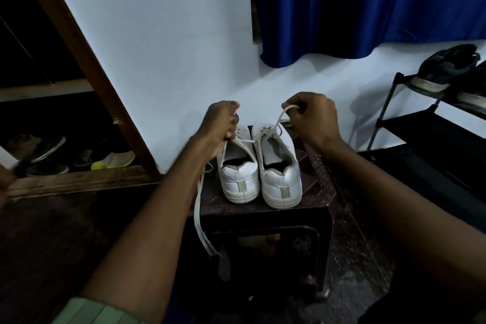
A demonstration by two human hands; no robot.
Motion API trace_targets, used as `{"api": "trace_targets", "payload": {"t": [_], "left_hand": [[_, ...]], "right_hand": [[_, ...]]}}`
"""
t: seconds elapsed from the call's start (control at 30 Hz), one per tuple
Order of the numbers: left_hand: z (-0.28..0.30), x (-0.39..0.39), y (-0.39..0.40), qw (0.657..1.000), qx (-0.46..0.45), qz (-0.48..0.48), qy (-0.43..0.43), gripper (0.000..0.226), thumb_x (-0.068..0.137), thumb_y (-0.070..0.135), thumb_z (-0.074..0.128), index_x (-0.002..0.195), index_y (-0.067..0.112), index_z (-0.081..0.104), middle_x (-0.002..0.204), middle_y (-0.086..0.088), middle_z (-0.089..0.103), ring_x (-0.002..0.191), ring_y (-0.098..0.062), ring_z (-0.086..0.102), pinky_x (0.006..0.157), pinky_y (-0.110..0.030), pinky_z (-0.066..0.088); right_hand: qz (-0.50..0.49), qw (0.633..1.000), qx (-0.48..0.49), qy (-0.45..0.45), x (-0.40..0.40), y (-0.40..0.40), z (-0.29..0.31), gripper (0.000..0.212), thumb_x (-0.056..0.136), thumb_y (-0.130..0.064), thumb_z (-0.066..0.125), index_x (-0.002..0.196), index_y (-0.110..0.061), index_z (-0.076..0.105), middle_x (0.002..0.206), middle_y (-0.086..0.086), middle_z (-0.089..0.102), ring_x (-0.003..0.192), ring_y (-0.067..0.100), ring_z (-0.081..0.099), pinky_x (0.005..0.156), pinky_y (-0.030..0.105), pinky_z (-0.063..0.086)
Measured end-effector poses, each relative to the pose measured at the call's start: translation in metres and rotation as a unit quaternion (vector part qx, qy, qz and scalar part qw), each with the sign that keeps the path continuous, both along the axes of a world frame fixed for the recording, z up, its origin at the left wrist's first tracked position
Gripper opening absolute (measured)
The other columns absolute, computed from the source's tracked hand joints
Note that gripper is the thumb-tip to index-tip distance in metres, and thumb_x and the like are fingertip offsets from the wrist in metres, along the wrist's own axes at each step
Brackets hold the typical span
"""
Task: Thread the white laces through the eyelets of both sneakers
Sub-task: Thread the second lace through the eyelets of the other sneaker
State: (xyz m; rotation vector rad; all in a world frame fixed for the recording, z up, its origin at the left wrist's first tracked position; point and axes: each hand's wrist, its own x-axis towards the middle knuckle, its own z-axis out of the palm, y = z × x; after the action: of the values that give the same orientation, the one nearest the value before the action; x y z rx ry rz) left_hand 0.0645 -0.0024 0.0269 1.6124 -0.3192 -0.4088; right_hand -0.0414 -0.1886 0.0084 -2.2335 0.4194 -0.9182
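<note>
Here, two white sneakers (260, 166) are standing heels toward the camera on a dark counter (313, 179), just below both hands. The left hand (219, 126) fingers are pinching one lace (200, 208) end that is trailing down past the counter edge; the right hand (313, 118) fingers are gripping the other end, pulling it up from the right sneaker's eyelets.

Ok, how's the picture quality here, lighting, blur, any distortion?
Head view: dim overall, with the floor and stool nearly black; the white sneakers and wall stand out bluish. Wide-angle bending curves the door frame and stretches the forearms. Hands cast soft shadows on the wall; the lower corners look smeared.
</note>
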Motion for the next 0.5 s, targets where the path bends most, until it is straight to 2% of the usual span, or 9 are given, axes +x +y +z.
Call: {"api": "trace_targets", "payload": {"t": [0.03,0.07,0.1,0.13,0.2,0.27,0.33,0.4,0.5], "left_hand": [[-0.001,0.000,0.000,0.981,0.140,0.001,-0.130,0.013,0.092,0.026,0.055,0.097,0.020,0.065,0.073,-0.007,0.067,0.067,-0.031,0.066,0.066,-0.035,0.057],[-0.003,-0.001,0.000,0.932,0.265,0.003,-0.248,0.017,0.094,0.035,0.060,0.099,0.024,0.071,0.087,-0.007,0.073,0.084,-0.031,0.070,0.078,-0.037,0.057],[-0.005,-0.004,0.000,0.877,0.350,0.007,-0.329,0.026,0.094,0.048,0.062,0.098,0.026,0.075,0.095,-0.003,0.075,0.093,-0.028,0.070,0.080,-0.035,0.054],[-0.007,-0.008,0.000,0.835,0.400,0.003,-0.378,0.038,0.092,0.061,0.063,0.096,0.026,0.078,0.096,0.000,0.076,0.093,-0.025,0.069,0.077,-0.032,0.052],[-0.008,-0.012,0.000,0.800,0.436,-0.017,-0.413,0.053,0.085,0.075,0.062,0.087,0.025,0.082,0.085,0.002,0.076,0.083,-0.023,0.069,0.071,-0.031,0.052],[-0.009,-0.010,-0.001,0.816,0.411,-0.016,-0.406,0.052,0.082,0.068,0.068,0.070,0.017,0.075,0.067,-0.001,0.068,0.070,-0.024,0.065,0.064,-0.032,0.051],[-0.011,-0.004,-0.001,0.868,0.314,0.016,-0.384,0.051,0.081,0.048,0.072,0.056,0.009,0.053,0.059,-0.006,0.052,0.059,-0.023,0.054,0.059,-0.032,0.043],[-0.009,-0.004,-0.001,0.926,0.166,0.043,-0.336,0.050,0.087,0.034,0.073,0.056,0.008,0.043,0.062,-0.004,0.044,0.057,-0.016,0.043,0.062,-0.032,0.038],[0.002,-0.008,-0.003,0.983,-0.045,0.073,-0.161,0.042,0.100,0.035,0.065,0.065,0.013,0.058,0.066,-0.003,0.055,0.061,-0.014,0.050,0.062,-0.028,0.047]], "right_hand": [[-0.031,0.999,0.003,-0.012,0.000,-0.001,0.001,0.018,0.094,-0.030,0.066,0.084,-0.020,0.077,0.076,-0.010,0.072,0.070,0.007,0.063,0.063,0.024,0.044],[-0.065,0.998,0.001,-0.019,0.000,-0.003,0.002,0.030,0.095,-0.044,0.064,0.079,-0.020,0.074,0.070,-0.008,0.068,0.066,0.011,0.060,0.060,0.026,0.039],[-0.097,0.995,0.003,-0.020,0.000,-0.006,0.004,0.044,0.095,-0.057,0.059,0.072,-0.020,0.069,0.064,-0.007,0.063,0.062,0.014,0.057,0.056,0.028,0.035],[-0.119,0.993,0.012,-0.021,0.000,-0.010,0.005,0.056,0.095,-0.066,0.052,0.064,-0.020,0.062,0.058,-0.005,0.057,0.057,0.017,0.053,0.054,0.029,0.032],[-0.115,0.991,0.061,-0.015,-0.001,-0.015,0.009,0.073,0.093,-0.077,0.042,0.059,-0.015,0.059,0.050,-0.001,0.054,0.051,0.021,0.053,0.052,0.031,0.037],[-0.032,0.984,0.174,-0.024,-0.002,-0.015,0.010,0.069,0.094,-0.073,0.049,0.069,-0.014,0.073,0.052,0.006,0.063,0.049,0.023,0.060,0.053,0.033,0.048],[0.074,0.961,0.265,-0.034,-0.002,-0.010,0.009,0.041,0.100,-0.043,0.063,0.079,-0.011,0.077,0.061,0.010,0.068,0.052,0.022,0.061,0.053,0.031,0.048],[0.151,0.954,0.257,-0.017,-0.002,-0.003,0.010,0.014,0.095,-0.003,0.066,0.086,-0.003,0.077,0.072,0.014,0.071,0.059,0.020,0.061,0.054,0.030,0.048],[0.221,0.958,0.184,0.014,0.001,0.005,0.007,0.016,0.086,0.010,0.068,0.093,0.000,0.077,0.083,0.019,0.075,0.060,0.015,0.062,0.052,0.024,0.049]]}}
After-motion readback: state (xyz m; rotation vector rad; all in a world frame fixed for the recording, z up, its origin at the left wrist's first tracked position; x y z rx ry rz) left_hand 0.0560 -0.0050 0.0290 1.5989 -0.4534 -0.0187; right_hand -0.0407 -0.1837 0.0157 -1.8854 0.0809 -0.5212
